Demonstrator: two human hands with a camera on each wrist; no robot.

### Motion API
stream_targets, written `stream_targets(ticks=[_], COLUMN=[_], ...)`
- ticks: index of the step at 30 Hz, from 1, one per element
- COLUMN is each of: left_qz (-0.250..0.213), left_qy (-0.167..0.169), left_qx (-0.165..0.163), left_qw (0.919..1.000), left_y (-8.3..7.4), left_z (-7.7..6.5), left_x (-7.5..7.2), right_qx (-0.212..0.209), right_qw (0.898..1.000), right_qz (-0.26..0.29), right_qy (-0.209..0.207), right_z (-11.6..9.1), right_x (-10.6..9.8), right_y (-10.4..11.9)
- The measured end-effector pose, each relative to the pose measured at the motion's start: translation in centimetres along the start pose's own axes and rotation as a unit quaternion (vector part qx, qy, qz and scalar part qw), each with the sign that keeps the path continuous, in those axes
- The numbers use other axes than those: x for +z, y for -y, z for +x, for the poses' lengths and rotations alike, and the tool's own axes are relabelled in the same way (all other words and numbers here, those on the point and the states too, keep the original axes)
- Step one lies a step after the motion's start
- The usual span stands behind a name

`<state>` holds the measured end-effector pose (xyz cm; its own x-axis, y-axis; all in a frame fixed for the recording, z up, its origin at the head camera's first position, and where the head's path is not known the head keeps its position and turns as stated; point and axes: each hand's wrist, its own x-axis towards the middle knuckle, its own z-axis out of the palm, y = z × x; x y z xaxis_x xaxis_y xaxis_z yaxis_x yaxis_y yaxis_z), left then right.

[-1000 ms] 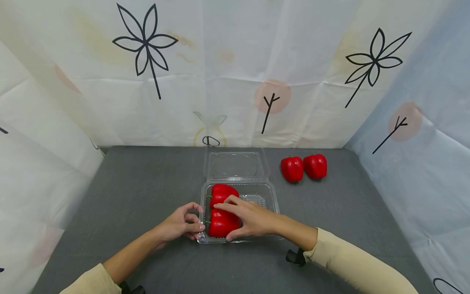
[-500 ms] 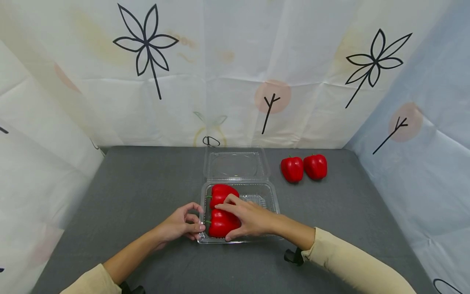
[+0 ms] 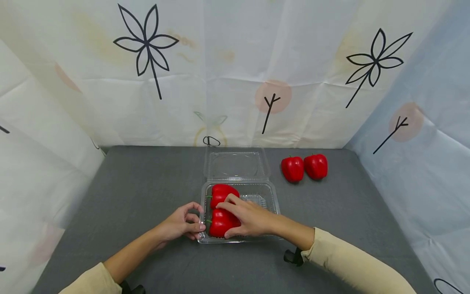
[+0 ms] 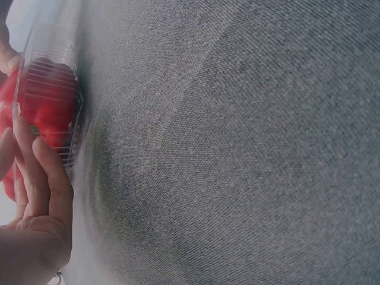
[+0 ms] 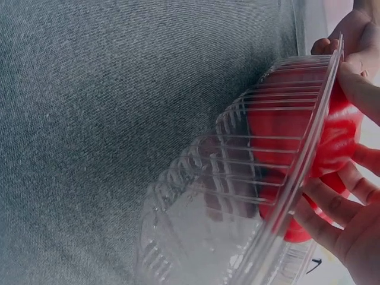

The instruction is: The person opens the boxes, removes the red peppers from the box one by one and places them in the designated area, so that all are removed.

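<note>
Pepper (image 3: 223, 224) in near L corner of box (image 3: 273, 195), stem (image 3: 209, 221) twd L hand (image 3: 183, 222) pinching rim (image 3: 202, 200), lies closer to R hand (image 3: 252, 216) gripping it.

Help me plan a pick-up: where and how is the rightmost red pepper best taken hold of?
I'd take the rightmost pepper round its broad, rounded body, coming from above and its right, probably closing across the near and far faces. Its left flank sits against or very close to the other loose pepper, leaving little room there.
</note>
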<state>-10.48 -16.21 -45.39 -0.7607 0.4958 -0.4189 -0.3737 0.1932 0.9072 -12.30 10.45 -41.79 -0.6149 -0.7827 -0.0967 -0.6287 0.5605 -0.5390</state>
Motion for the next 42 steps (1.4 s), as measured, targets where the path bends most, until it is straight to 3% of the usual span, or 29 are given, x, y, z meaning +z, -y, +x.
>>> stream_targets(ticks=[10, 20, 30, 42], left_qz=[-0.002, -0.002, 0.0, 0.0], left_qy=[0.004, 0.006, 0.002, 0.006], left_qx=[0.004, 0.001, 0.003, 0.018], left_qw=[1.0, 1.0, 1.0, 0.9998], left_y=[0.2, 0.2, 0.1, 0.2], left_z=[0.0, 0.0, 0.0, -0.1], left_x=[0.1, 0.0, -0.1, 0.0], right_qx=[-0.008, -0.021, -0.022, -0.015], right_qw=[1.0, 1.0, 0.999, 1.0], right_qz=[-0.022, -0.001, 0.029, 0.027], right_qy=[0.0, 0.002, -0.001, 0.001], right_z=[-0.2, -0.5, -0.8, -2.3], right_x=[0.2, 0.1, -0.7, -2.2], right_y=[0.1, -0.2, -0.1, 0.3])
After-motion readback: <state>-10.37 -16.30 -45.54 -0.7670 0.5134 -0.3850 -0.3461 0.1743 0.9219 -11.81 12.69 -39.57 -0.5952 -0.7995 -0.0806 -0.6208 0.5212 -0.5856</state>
